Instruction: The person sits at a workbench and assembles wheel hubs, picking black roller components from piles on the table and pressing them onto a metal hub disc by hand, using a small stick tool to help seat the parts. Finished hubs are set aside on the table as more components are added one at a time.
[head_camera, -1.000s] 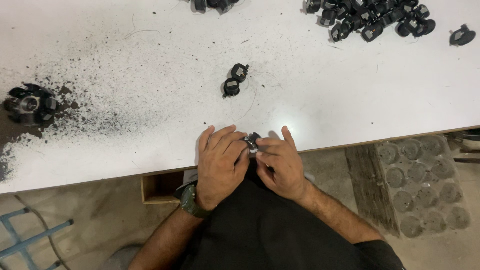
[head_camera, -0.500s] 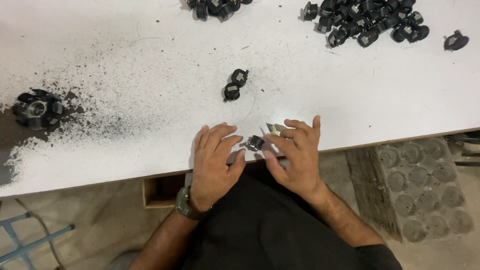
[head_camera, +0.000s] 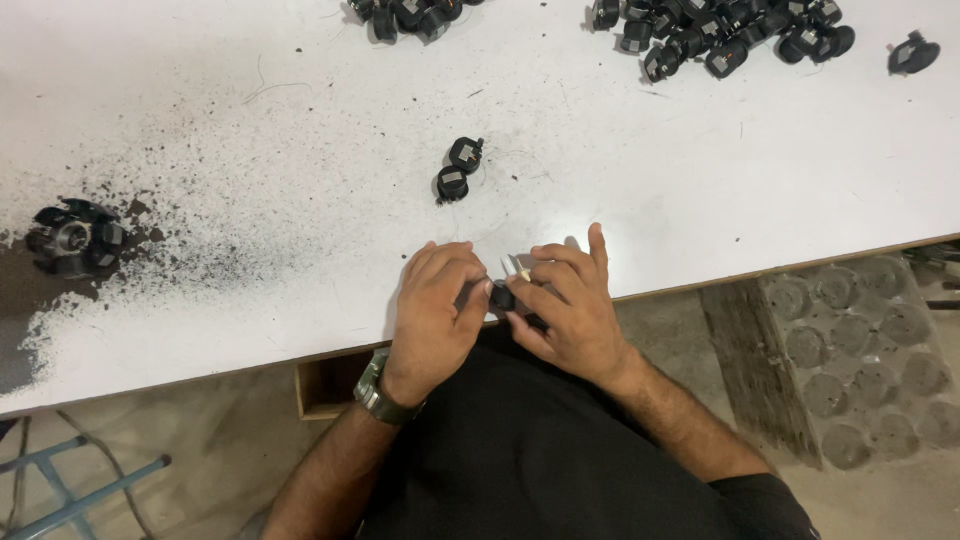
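Two hands meet at the near edge of the white table: left hand and right hand, fingers curled, both pinch one small black part between them. Two similar black parts sit mid-table; a pile of parts at the far edge; black grit toward the left edge.

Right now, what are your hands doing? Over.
Left hand and right hand both pinch one small black part at the white table edge. Nothing blocking.
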